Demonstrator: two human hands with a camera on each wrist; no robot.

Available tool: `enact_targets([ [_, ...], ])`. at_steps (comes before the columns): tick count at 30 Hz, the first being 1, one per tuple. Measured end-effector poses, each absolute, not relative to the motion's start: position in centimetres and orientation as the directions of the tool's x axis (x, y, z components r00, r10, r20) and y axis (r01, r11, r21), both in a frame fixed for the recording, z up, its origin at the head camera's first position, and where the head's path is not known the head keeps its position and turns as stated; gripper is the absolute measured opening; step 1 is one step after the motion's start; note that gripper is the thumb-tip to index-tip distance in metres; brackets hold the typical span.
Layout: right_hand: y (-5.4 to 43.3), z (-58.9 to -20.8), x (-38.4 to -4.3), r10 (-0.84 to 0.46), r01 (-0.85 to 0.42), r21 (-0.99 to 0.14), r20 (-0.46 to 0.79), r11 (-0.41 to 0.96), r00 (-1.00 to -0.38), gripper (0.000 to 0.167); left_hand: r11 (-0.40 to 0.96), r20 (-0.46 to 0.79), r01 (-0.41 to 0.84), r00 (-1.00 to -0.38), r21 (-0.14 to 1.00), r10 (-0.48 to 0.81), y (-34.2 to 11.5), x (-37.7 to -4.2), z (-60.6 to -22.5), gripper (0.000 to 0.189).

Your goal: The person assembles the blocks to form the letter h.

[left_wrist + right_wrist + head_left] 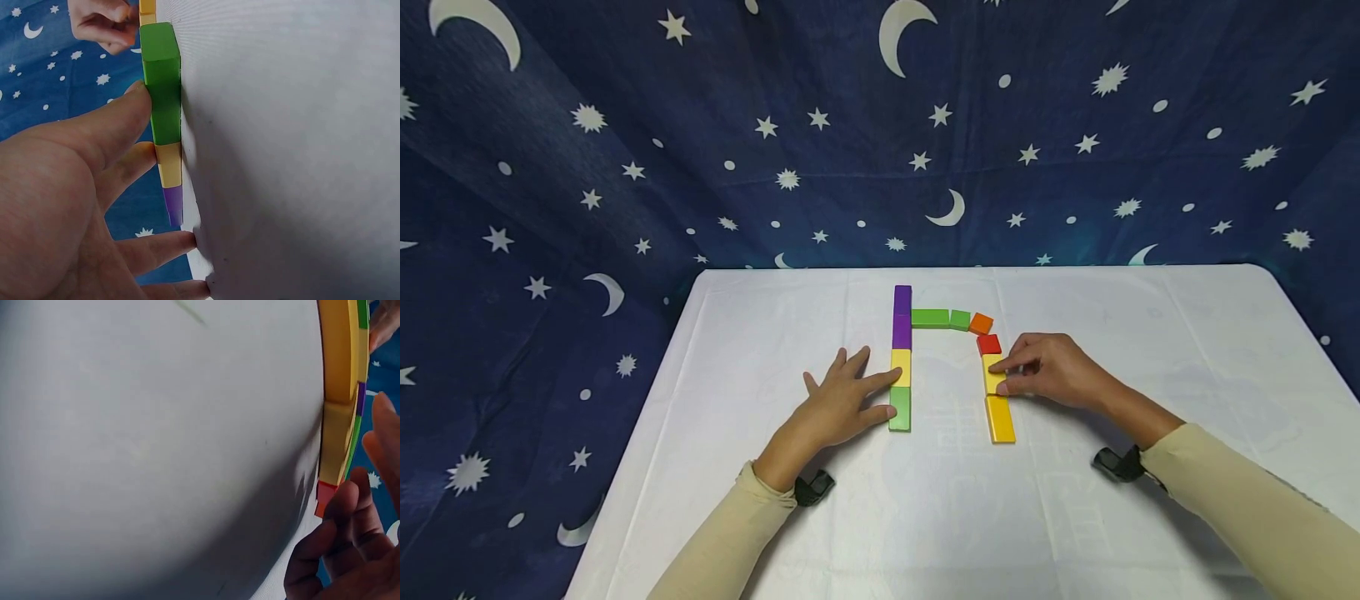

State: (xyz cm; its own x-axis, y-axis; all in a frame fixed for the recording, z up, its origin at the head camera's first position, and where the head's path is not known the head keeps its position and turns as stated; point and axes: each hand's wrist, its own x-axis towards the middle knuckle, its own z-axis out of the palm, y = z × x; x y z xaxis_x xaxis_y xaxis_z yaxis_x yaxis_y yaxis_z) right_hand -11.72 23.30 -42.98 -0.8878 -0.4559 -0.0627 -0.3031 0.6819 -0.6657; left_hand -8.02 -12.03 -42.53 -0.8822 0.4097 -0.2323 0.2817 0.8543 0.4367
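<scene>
In the head view, a column of blocks has purple blocks (902,321) at the far end, then a pale yellow block (901,362) and a light green block (899,408). My left hand (838,406) spreads beside it, index fingertip at the yellow block and thumb against the green block (164,94). Two other fingertips rest on the cloth in the left wrist view. Opposite, the thumb and index finger of my right hand (1052,372) touch the top of a yellow block (992,379), with the other fingers bent. A deeper yellow block (1000,419) adjoins it on the near side.
A long green block (930,318), a short green block (959,320), an orange block (981,323) and a red block (989,344) curve between the two columns. Everything lies on a white-covered table (1150,350). Behind hangs a navy star-and-moon curtain (850,83).
</scene>
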Motion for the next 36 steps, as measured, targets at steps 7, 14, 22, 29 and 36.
enact_targets([
  [7, 23.7, -43.0, -10.3, -0.566, -0.375, -0.710, -0.041, 0.596, -0.824, 0.033, 0.859, -0.238, 0.274, -0.884, 0.432, 0.402, -12.0, -8.1, -42.5, 0.058],
  [14, 23.8, -43.2, -9.8, -0.609, -0.390, -0.712, -0.067, 0.584, -0.790, 0.036, 0.861, -0.240, 0.267, -0.887, 0.432, 0.395, -11.9, -8.1, -42.4, 0.059],
  [22, 23.9, -43.4, -9.6, -0.613, -0.418, -0.666, -0.074, 0.618, -0.787, 0.035, 0.865, -0.252, 0.256, -0.886, 0.432, 0.388, -11.8, -8.1, -42.4, 0.058],
  [29, 23.9, -43.6, -9.5, -0.606, -0.433, -0.655, -0.048, 0.619, -0.794, 0.033, 0.866, -0.253, 0.257, -0.886, 0.429, 0.388, -11.8, -8.1, -42.4, 0.058],
  [36, 23.9, -43.6, -9.5, -0.610, -0.444, -0.657, -0.030, 0.609, -0.792, 0.032, 0.864, -0.255, 0.262, -0.883, 0.431, 0.395, -11.8, -8.0, -42.5, 0.058],
])
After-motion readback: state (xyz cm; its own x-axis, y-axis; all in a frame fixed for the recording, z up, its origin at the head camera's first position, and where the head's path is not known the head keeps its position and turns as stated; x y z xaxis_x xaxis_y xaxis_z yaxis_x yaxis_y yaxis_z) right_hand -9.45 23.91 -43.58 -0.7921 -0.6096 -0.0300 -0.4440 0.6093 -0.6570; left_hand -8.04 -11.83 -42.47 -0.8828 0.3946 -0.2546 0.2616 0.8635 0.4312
